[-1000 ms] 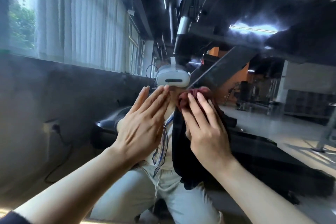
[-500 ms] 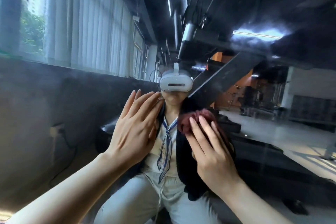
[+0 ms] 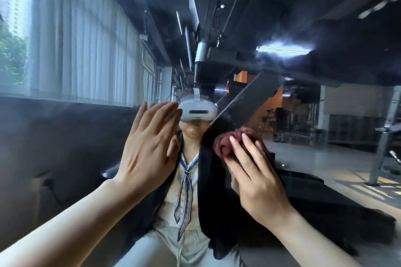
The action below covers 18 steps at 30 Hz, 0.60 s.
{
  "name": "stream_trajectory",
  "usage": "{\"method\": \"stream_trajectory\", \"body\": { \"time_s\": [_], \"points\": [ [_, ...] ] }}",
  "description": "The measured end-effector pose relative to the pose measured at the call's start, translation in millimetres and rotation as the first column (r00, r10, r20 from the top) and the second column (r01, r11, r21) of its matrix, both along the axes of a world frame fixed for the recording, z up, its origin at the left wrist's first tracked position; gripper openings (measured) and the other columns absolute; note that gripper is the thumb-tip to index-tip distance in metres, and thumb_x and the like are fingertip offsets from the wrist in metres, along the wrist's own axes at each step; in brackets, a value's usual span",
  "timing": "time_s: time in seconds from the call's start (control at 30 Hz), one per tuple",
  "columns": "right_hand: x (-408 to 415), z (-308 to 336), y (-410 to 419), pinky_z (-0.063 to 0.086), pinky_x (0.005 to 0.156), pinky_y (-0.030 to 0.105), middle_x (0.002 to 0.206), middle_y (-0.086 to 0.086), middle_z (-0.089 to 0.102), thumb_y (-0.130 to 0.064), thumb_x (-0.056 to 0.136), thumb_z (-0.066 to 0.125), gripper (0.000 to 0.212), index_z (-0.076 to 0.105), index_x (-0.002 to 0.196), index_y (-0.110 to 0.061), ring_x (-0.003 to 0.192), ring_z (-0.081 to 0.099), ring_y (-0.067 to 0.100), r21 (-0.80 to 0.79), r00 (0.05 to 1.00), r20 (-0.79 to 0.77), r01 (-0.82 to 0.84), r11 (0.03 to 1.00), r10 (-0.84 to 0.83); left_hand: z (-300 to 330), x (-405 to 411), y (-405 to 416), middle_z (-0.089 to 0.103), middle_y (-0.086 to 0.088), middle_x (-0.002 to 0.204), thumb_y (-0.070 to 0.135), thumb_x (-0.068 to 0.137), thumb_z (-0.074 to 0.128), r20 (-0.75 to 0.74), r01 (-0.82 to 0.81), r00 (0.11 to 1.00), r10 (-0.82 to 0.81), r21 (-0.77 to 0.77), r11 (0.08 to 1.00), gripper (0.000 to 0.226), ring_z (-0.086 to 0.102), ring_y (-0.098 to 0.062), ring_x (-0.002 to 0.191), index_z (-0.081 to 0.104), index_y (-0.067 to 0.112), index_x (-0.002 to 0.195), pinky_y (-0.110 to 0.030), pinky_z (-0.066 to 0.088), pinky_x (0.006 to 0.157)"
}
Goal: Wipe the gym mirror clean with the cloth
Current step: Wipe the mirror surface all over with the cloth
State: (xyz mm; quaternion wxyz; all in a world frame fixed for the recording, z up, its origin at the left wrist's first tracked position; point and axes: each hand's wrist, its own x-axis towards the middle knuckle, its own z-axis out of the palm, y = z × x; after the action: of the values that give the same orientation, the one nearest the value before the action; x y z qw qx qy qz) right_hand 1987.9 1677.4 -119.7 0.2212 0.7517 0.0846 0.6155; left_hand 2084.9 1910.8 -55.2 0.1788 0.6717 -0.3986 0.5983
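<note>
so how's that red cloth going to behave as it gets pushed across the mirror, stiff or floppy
Probably floppy: the cloth is bunched in soft folds under the right hand. It looks light, since flat fingers alone pin it to the mirror. It may shift or unbunch when pushed, because nothing wraps around it.

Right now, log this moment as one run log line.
left hand: flat on mirror | right hand: pressing maroon cloth to glass | stage: wiping
</note>
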Motion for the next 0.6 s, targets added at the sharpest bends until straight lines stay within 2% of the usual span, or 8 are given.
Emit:
{"method": "stream_trajectory", "body": {
  "time_s": [0.1,0.17,0.23,0.3,0.4,0.47,0.53,0.6],
  "points": [
    [-9.7,4.3,-17.5,0.029,0.119,0.056,0.153,0.015,0.041,0.009,0.073,0.075,0.066,0.058,0.136,-0.005,0.144,0.037,0.040,0.017,1.000,0.020,0.010,1.000,-0.010,4.6,-2.3,-10.9,0.048,-0.015,0.150,0.020,0.093,0.044,0.052,-0.036,0.998,0.030,0.113,0.993,0.052,0.041,-0.030,0.141,0.055,0.002,0.140,-0.048,0.014,0.124],
    [4.7,41.9,5.8,0.029,0.118,0.058,0.152,0.016,0.044,0.009,0.082,0.067,0.054,0.062,0.134,-0.006,0.142,0.039,0.041,0.074,0.996,0.076,-0.052,0.996,0.047,12.0,-3.0,-20.0,0.043,-0.013,0.154,0.023,0.094,0.039,0.066,-0.050,0.997,0.041,0.140,0.989,0.055,0.036,-0.027,0.145,0.052,0.003,0.143,-0.049,0.012,0.124],
    [19.3,79.1,31.9,0.028,0.119,0.056,0.150,0.017,0.048,-0.002,0.097,0.049,0.039,0.064,0.134,-0.006,0.143,0.039,0.040,0.137,0.986,0.144,-0.107,0.985,0.088,18.9,-2.0,-27.1,0.036,-0.012,0.158,0.025,0.097,0.037,0.071,-0.058,0.996,0.049,0.129,0.990,0.056,0.029,-0.026,0.149,0.045,0.003,0.148,-0.048,0.011,0.124],
    [24.9,90.7,35.3,0.027,0.120,0.053,0.150,0.017,0.048,-0.008,0.101,0.042,0.040,0.062,0.135,-0.006,0.144,0.038,0.038,0.142,0.982,0.164,-0.116,0.983,0.093,23.1,1.1,-30.1,0.031,-0.012,0.160,0.026,0.098,0.040,0.088,-0.081,0.994,0.071,0.122,0.989,0.057,0.025,-0.025,0.150,0.039,0.003,0.151,-0.048,0.009,0.125],
    [13.0,58.6,5.5,0.034,0.117,0.054,0.150,0.016,0.047,0.008,0.087,0.063,0.050,0.062,0.135,-0.005,0.144,0.039,0.037,0.083,0.986,0.159,-0.059,0.995,0.045,24.5,4.5,-30.2,0.034,-0.015,0.158,0.027,0.100,0.037,0.150,-0.113,0.984,0.096,0.112,0.987,0.055,0.030,-0.027,0.148,0.041,0.001,0.149,-0.046,0.008,0.125],
    [-2.7,31.0,-13.2,0.039,0.113,0.055,0.147,0.017,0.050,0.010,0.076,0.073,0.059,0.063,0.133,-0.005,0.142,0.042,0.037,0.078,0.990,0.142,-0.018,0.997,0.007,25.2,4.6,-30.3,0.036,-0.016,0.157,0.028,0.101,0.034,0.169,-0.119,0.981,0.099,0.110,0.987,0.055,0.033,-0.029,0.146,0.043,0.000,0.147,-0.044,0.007,0.126],
    [-5.3,31.4,-13.5,0.040,0.112,0.055,0.144,0.018,0.054,0.009,0.075,0.073,0.056,0.066,0.129,-0.004,0.138,0.046,0.038,0.088,0.988,0.151,-0.037,0.995,0.023,25.7,4.8,-30.7,0.036,-0.016,0.156,0.028,0.102,0.034,0.185,-0.127,0.977,0.107,0.099,0.987,0.054,0.034,-0.028,0.146,0.044,0.000,0.147,-0.044,0.008,0.126],
    [7.8,56.7,8.5,0.038,0.112,0.056,0.143,0.018,0.055,0.007,0.083,0.068,0.046,0.068,0.127,-0.004,0.137,0.047,0.039,0.124,0.983,0.175,-0.077,0.989,0.054,24.5,4.6,-31.6,0.036,-0.016,0.156,0.028,0.102,0.035,0.195,-0.141,0.974,0.119,0.102,0.985,0.054,0.034,-0.028,0.146,0.043,0.000,0.147,-0.045,0.010,0.125]
  ]
}}
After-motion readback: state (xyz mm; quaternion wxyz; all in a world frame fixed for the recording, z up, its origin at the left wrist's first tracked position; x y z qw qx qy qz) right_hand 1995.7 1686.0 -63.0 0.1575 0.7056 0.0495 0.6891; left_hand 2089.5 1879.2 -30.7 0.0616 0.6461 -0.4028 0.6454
